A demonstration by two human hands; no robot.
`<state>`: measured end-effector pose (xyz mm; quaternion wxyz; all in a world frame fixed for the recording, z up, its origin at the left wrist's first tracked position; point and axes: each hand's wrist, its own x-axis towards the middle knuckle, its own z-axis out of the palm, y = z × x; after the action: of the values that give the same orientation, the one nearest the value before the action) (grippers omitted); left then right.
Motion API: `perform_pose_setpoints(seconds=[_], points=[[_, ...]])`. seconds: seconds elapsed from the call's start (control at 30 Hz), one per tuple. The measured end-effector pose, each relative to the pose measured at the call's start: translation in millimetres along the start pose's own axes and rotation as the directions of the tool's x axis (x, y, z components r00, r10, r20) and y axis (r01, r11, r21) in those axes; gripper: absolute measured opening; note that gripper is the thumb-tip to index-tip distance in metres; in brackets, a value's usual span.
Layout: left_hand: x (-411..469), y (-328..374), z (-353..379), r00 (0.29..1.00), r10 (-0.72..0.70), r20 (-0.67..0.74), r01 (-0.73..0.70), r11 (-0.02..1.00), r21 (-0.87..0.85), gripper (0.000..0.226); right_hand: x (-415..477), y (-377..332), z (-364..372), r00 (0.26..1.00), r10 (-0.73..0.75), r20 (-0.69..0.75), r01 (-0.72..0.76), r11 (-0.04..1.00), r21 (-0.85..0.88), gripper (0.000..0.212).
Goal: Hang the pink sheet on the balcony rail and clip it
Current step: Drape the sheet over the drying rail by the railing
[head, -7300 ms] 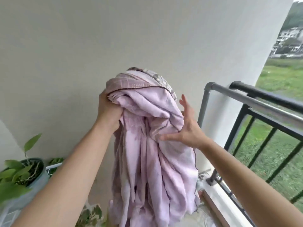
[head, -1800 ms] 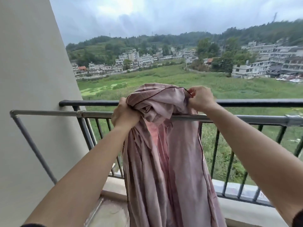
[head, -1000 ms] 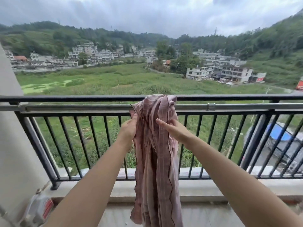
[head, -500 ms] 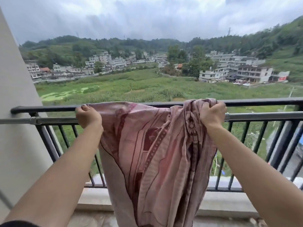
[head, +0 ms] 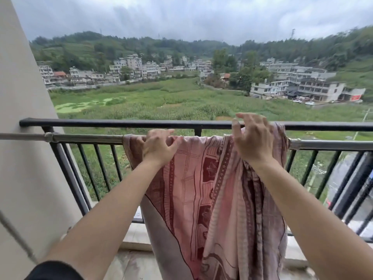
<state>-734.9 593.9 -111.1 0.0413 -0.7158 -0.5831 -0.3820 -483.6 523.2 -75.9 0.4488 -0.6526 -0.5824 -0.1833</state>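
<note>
The pink sheet [head: 203, 178] is hanging over the grey inner rail [head: 84, 138] in the middle of the frame, draped down toward the lower centre and still bunched into thick folds on its right side. The left hand [head: 159, 147] is resting on the top fold at centre, fingers curled loosely on the cloth — whether it is pinching or only pressing, I cannot tell. The right hand [head: 252, 138] is hovering with fingers spread apart over the bunched right edge, gripping nothing, just in front of the black top rail [head: 121, 123].

No clip is showing anywhere in view, so the sheet is sitting on the rail by its own weight alone. The risk, as I judge it, is sliding: most of the cloth is hanging on the near side, and with neither hand firmly clamped, that uneven weight — or a gust over the open fields behind — could drag it off onto the balcony floor. The wadded right side would also be clipping poorly unless spread first.
</note>
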Motion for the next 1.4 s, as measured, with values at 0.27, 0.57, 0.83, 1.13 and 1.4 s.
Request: perform_pose_setpoints(seconds=[0.27, 0.57, 0.83, 1.13, 1.4], points=[[25, -40, -24, 0.898, -0.299, -0.322, 0.275, 0.954, -0.119, 0.025, -8, 36, 17, 0.952, -0.068, 0.298, 0.185, 0.904, -0.385, 0.047], [28, -153, -85, 0.819, -0.460, -0.343, 0.478, 0.877, -0.033, 0.028, -1, -3, 32, 0.923, 0.203, 0.328, -0.058, 0.913, -0.404, 0.047], [-5, -188, -92, 0.958, -0.220, 0.184, 0.159, 0.941, 0.299, 0.062, -26, -103, 75, 0.856, -0.112, 0.504, 0.227, 0.959, -0.171, 0.063], [-4, -240, -106, 0.947, -0.290, -0.136, 0.285, 0.957, -0.056, 0.041, -36, -182, 124, 0.850, -0.228, 0.475, 0.313, 0.944, -0.107, 0.058], [20, -274, -100, 0.828, -0.497, -0.260, 0.415, 0.855, -0.311, 0.038, -7, -280, 194, 0.756, -0.367, 0.542, 0.366, 0.923, 0.116, 0.044]])
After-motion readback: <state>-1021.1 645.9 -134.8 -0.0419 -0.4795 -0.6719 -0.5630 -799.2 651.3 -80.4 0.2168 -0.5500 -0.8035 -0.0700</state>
